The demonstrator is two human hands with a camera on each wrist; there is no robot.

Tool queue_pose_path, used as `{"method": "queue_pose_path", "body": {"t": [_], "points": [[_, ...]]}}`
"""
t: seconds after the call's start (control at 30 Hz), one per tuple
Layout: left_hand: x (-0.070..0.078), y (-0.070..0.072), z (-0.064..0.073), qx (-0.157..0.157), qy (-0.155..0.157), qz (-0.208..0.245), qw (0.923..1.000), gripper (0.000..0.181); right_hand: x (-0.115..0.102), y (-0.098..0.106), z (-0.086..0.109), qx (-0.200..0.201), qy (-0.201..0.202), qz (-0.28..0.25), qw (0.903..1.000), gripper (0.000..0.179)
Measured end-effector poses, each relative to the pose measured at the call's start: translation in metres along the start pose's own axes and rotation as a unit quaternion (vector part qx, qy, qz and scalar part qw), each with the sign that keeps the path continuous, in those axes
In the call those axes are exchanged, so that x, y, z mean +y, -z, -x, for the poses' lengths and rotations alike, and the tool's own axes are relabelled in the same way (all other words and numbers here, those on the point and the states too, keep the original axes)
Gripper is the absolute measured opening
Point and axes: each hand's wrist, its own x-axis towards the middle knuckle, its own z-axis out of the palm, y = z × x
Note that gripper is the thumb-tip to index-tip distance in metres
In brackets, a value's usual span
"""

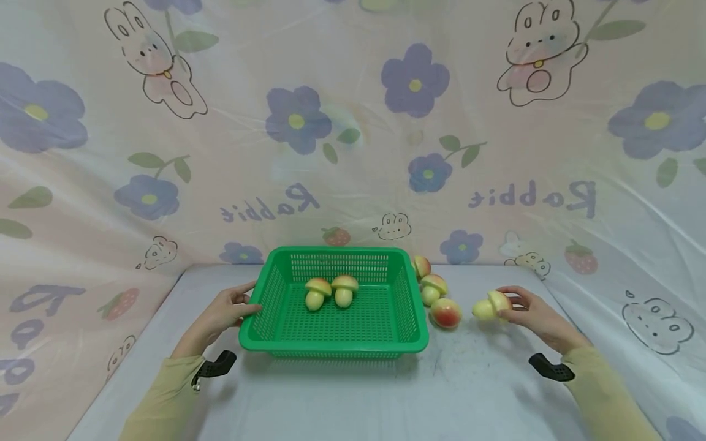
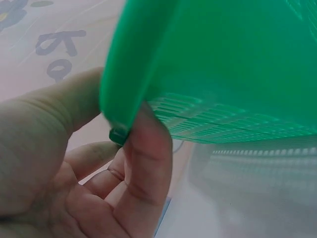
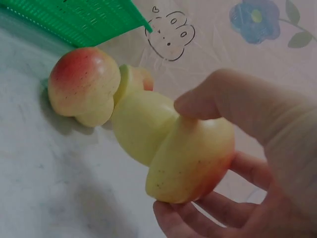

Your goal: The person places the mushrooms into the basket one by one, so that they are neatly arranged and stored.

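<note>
A green plastic basket (image 1: 334, 346) stands on the table with two mushrooms (image 1: 315, 294) (image 1: 344, 291) inside, their caps red and yellow, their stems pale. At its left rim my left hand (image 1: 223, 315) pinches the edge; the left wrist view shows the thumb outside and the curled forefinger (image 2: 148, 158) under the lip. My right hand (image 1: 537, 318) grips another mushroom (image 3: 190, 163) by its cap between thumb and fingers, to the right of the basket. Its pale stem points left. In the right wrist view, a red-capped mushroom (image 3: 84, 84) lies beyond it.
Right of the basket, several loose mushrooms lie in a row: one at the back (image 1: 421, 267), one in the middle (image 1: 432, 289) and a red-capped one (image 1: 445, 313) in front. A printed cloth (image 1: 353, 153) hangs behind the white table (image 1: 331, 398).
</note>
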Motion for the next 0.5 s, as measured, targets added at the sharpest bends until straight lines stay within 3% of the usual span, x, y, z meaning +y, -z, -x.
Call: {"method": "queue_pose_path", "body": {"t": [0.3,0.5], "points": [[-0.001,-0.002,-0.001,-0.001,0.006,-0.004,1.0,0.074,-0.032,-0.004,-0.002,-0.021,0.059,0.028,0.9977,0.06],[0.002,0.001,-0.002,-0.001,0.011,-0.003,0.9999,0.074,-0.056,-0.013,-0.011,-0.049,0.079,0.014,0.9955,0.057]]}}
